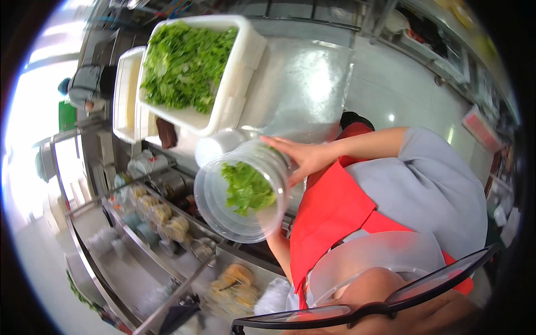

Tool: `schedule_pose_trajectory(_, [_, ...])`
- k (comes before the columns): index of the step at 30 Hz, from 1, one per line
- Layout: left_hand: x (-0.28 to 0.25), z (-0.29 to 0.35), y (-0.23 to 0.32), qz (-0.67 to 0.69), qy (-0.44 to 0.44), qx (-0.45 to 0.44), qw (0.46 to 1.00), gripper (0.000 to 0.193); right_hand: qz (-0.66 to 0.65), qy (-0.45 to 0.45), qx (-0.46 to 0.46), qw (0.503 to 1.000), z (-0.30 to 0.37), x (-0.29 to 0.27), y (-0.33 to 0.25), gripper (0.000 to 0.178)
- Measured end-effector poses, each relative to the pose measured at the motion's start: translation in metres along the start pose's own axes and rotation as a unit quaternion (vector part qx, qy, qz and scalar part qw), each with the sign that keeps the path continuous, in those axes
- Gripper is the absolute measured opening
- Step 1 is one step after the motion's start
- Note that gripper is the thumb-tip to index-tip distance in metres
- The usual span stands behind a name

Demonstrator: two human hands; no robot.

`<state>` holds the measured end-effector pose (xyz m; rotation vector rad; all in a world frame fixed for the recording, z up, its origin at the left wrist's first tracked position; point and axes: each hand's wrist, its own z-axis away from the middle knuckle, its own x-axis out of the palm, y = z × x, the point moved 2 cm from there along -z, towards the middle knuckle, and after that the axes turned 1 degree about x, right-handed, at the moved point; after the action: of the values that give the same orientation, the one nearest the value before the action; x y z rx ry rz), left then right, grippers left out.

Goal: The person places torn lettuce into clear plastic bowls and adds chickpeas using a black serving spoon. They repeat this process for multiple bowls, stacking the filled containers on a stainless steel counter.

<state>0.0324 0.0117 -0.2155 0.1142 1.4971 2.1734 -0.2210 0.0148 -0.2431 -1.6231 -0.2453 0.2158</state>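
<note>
And it's the clear tub (pixel 212 204) front and centre, up in both hands near the middle of the view, tipped over, its wide round mouth turned out toward 7 o'clock, the long axis running on a slant from 1 down to 7! Thin, glossy plastic, this one, with several rings showing toward the upper end; one tub or a nested stack, I cannot tell. Inside, a lettuce leaf (pixel 248 188), bright green, frilled and crinkled. The right-hand grip (pixel 301 159) comes in from 2 o'clock, fingers and thumb spread round the curved side, pinching the plastic wall. Down at 5 o'clock the left-hand grip (pixel 270 218) is a blur seen through the tub, and how its fingers close I cannot tell. Just beside, at 11 o'clock, a pale round piece (pixel 215 148), smooth and translucent. Farther up that way, the white crate (pixel 252 53), rigid and rectangular with rounded corners, heaped with ragged chopped greens (pixel 187 67)! At 1 o'clock the worktop (pixel 290 84) gleams, slick and silvery; over at 4, the red apron (pixel 329 218), flat cloth with a sharp fold
</note>
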Motion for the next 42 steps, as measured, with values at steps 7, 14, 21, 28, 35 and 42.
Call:
schedule_pose_trajectory(7, [-0.035, -0.042, -0.006, 0.052, 0.091, 0.08, 0.991, 0.066, -0.035, 0.177, -0.012, 0.984, -0.042, 0.027, 0.008, 0.129])
schedule_pose_trajectory(14, [-0.037, -0.062, -0.01, 0.049, 0.122, 0.139, 0.982, 0.073, 0.025, 0.152, 0.047, 0.987, 0.053, 0.022, 0.035, 0.086])
schedule_pose_trajectory(21, [-0.02, -0.057, -0.006, -0.034, 0.199, 0.219, 0.955, 0.083, 0.016, -0.041, 0.186, 0.982, 0.199, -0.052, 0.098, 0.053])
schedule_pose_trajectory(28, [-0.004, -0.071, -0.051, -0.128, 0.508, 0.104, 0.845, 0.089, -0.013, -0.052, 0.324, 0.945, 0.27, -0.147, 0.1, 0.081])
schedule_pose_trajectory(35, [0.126, -0.104, -0.043, -0.089, 0.503, 0.07, 0.857, 0.076, 0.093, 0.144, 0.374, 0.911, 0.361, -0.293, 0.141, 0.073])
schedule_pose_trajectory(42, [0.216, -0.109, -0.012, -0.003, 0.445, -0.027, 0.895, 0.063, 0.191, 0.331, 0.478, 0.791, 0.508, -0.394, 0.223, 0.047])
